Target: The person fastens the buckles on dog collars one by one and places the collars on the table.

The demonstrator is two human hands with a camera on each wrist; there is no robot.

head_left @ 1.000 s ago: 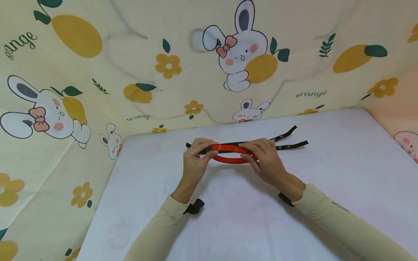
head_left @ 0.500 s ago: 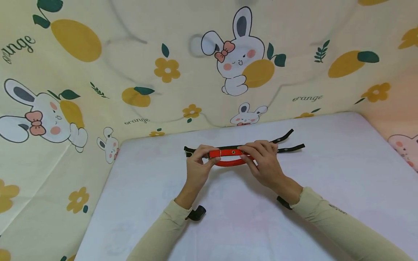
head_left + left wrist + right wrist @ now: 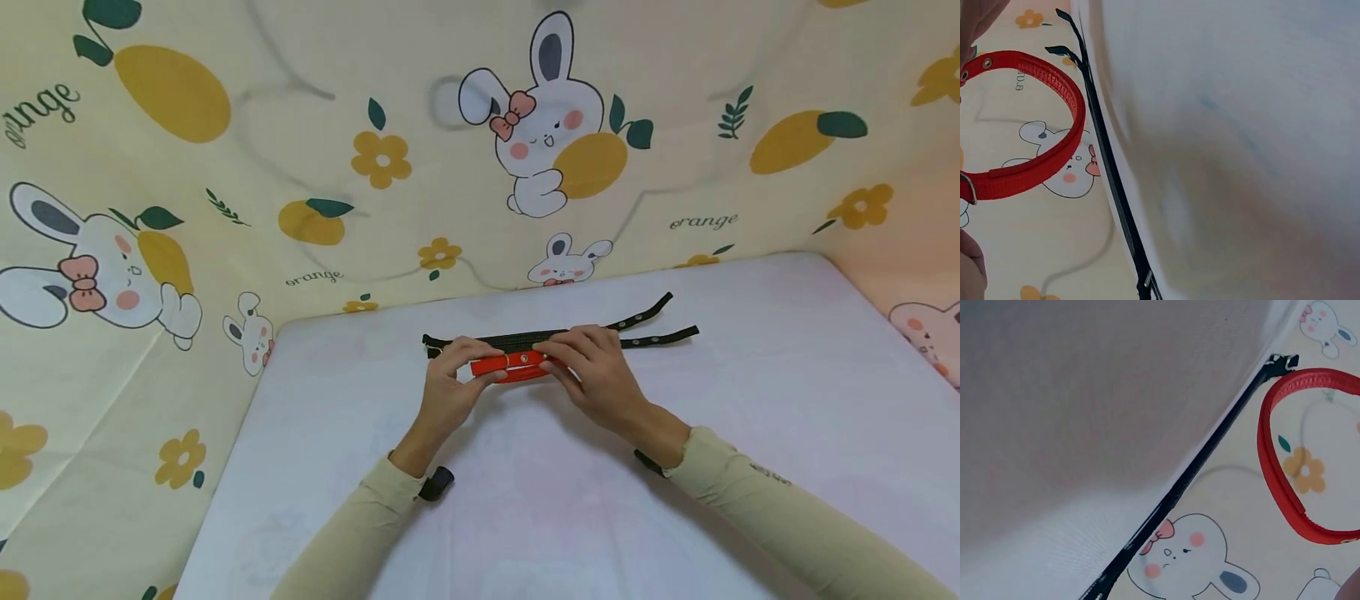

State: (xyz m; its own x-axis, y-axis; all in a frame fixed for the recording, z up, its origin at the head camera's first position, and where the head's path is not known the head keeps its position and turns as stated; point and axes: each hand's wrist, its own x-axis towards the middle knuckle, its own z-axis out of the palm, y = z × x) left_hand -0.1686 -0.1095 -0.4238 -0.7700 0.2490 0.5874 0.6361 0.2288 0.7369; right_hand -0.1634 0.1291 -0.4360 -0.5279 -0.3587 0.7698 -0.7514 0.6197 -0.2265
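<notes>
A red collar (image 3: 525, 359) with metal eyelets is bent into a loop and held between both hands above the table. My left hand (image 3: 450, 387) pinches its left part, beside a metal ring. The thumb and fingers of my right hand (image 3: 597, 367) pinch the right part. In the left wrist view the red collar (image 3: 1054, 164) curves in a wide loop, with a metal ring and eyelets near the left edge. The right wrist view shows the loop of the red collar (image 3: 1266, 440) from the other side.
Two black collars (image 3: 660, 339) lie side by side along the back of the white table (image 3: 555, 517); their eyeleted ends spread apart at the right, and metal buckles (image 3: 1279, 360) show at the other end. Behind rises a cloth (image 3: 420, 100) printed with rabbits and fruit.
Both hands have come slightly nearer to the person with the red collar, and the right hand has shifted a little to the left. More of the black collars shows behind it.
</notes>
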